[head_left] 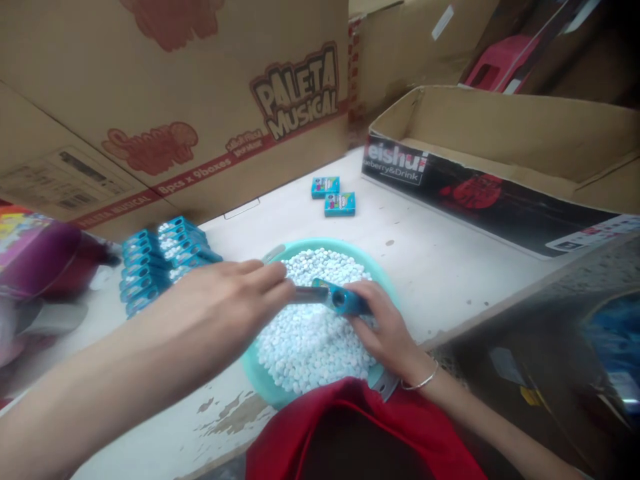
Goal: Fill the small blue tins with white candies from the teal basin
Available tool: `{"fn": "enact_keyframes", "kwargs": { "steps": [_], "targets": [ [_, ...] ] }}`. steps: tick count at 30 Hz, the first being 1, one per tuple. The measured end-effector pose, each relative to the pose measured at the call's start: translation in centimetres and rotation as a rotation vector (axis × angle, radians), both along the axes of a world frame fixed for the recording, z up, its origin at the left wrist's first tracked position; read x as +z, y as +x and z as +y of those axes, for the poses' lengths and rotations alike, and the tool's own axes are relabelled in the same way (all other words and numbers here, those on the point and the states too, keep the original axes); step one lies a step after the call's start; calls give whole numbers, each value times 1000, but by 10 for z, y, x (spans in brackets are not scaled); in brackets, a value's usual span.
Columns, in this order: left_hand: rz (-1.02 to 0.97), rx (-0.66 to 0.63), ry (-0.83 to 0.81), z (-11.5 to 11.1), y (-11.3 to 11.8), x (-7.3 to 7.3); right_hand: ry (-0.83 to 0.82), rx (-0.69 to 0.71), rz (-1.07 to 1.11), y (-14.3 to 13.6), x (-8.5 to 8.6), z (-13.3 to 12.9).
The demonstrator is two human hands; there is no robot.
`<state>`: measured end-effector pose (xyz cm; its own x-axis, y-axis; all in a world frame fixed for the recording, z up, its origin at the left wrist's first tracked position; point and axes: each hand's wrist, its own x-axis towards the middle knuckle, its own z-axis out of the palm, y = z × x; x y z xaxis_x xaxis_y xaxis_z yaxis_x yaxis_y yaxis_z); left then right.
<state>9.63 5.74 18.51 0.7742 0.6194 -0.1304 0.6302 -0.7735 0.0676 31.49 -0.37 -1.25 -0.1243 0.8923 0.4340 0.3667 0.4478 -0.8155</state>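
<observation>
My left hand is closed round a thin dark tool, perhaps a scoop or spatula, whose far end meets a small blue box. The blue box, with a round hole in its side, is gripped in my right hand. Both hands are over a turquoise basin filled with small pale blue-white candies. Left of the basin stand rows of blue boxes with round holes, some with white candies on them. Two closed blue boxes lie behind the basin.
A large cardboard carton stands along the back left. An open black-printed box sits at the right on the white table. Purple and colourful packages are at the far left. The table's edge runs along the right.
</observation>
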Motion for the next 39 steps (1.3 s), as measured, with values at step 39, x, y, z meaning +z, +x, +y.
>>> {"fn": "enact_keyframes", "kwargs": {
  "steps": [39],
  "targets": [
    [218,-30,-10,-15,17,-6,19,12,-56,-6,8,2]
  ]
}}
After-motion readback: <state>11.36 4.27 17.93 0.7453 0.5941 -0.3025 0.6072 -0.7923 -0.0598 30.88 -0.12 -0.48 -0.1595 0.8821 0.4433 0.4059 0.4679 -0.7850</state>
